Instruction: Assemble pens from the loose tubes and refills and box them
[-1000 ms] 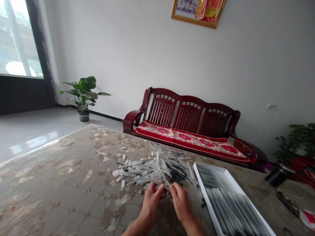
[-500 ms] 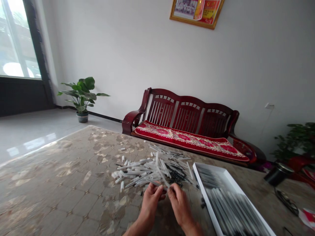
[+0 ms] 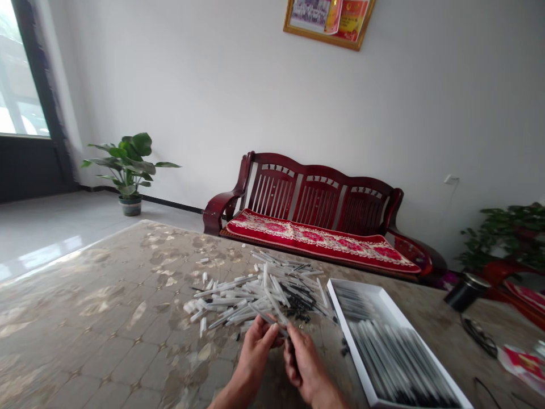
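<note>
My left hand (image 3: 256, 345) is closed, with its thumb and fingers pinching a slim translucent pen (image 3: 267, 319) that points up and away to the left. Close beside it, my right hand (image 3: 307, 359) is closed around the near end of the same pen, its fingers curled under. Just beyond both hands lies a loose pile of pen parts (image 3: 238, 299): clear barrels, whitish caps and dark refills. Small black pieces (image 3: 299, 314) gather at the near right of the pile. What the fingertips cover is hidden.
To the right stands a white box (image 3: 356, 352) with rows of pens inside. Beyond it are a black cylinder (image 3: 466, 292), a dark cable (image 3: 479, 335) and a red-and-white packet (image 3: 525, 363). A wooden bench (image 3: 319, 193) stands behind the patterned tabletop (image 3: 106, 329).
The view has turned slightly right, so the surroundings sit further left. My right hand's fingers have curled lower around the pen's near end, while the left keeps its pinch.
</note>
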`<action>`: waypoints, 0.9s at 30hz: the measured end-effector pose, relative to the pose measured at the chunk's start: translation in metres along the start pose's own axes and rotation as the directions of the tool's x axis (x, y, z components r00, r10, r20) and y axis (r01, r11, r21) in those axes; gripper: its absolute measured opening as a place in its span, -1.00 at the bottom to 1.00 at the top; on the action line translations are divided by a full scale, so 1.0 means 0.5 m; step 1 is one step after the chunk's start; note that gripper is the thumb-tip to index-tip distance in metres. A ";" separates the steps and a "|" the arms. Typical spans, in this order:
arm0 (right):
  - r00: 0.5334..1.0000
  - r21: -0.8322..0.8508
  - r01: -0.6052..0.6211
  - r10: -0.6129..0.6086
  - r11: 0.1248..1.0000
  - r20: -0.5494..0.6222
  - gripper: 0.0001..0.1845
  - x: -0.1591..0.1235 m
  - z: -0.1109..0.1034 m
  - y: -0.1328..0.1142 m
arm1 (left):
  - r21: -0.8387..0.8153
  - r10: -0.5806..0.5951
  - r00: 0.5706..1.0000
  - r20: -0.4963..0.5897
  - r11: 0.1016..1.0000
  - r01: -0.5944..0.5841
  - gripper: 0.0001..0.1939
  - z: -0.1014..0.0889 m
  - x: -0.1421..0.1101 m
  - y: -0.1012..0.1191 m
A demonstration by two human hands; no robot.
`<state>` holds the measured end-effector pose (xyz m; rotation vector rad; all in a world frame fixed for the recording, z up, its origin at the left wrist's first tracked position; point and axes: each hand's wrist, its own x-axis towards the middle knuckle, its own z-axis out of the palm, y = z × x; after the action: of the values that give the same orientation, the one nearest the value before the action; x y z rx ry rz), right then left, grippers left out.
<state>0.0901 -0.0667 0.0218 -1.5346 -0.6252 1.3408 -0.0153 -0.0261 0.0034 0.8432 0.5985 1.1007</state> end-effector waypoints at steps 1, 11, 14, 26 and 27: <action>0.999 0.038 -0.033 0.033 0.999 0.014 -0.35 -0.002 0.002 -0.001 | 0.005 0.007 1.000 0.001 1.000 -0.007 -0.66 0.001 -0.001 0.001; 0.973 -0.242 0.226 -0.228 0.943 0.021 -0.51 0.041 -0.080 -0.007 | 0.030 -0.001 0.989 -0.148 1.000 0.005 -0.64 -0.002 0.004 0.020; 0.860 -0.503 0.368 -0.492 0.782 -0.137 -0.74 0.080 -0.157 -0.025 | 0.091 -0.002 0.983 -0.184 0.996 0.019 -0.60 -0.010 0.008 0.022; 0.739 -0.937 0.169 -0.668 0.305 -0.084 -0.73 0.136 -0.198 -0.074 | 0.406 0.227 0.920 -0.321 0.910 -0.083 -0.52 -0.048 0.033 0.014; 0.747 -0.946 0.146 -0.659 0.289 -0.086 -0.72 0.139 -0.192 -0.081 | 0.423 0.242 0.919 -0.312 0.901 -0.094 -0.53 -0.052 0.034 0.013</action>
<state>0.2074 -0.0225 0.0196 -2.2072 -1.4805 0.0170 -0.0328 -0.0014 -0.0057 1.0723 1.1022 1.3302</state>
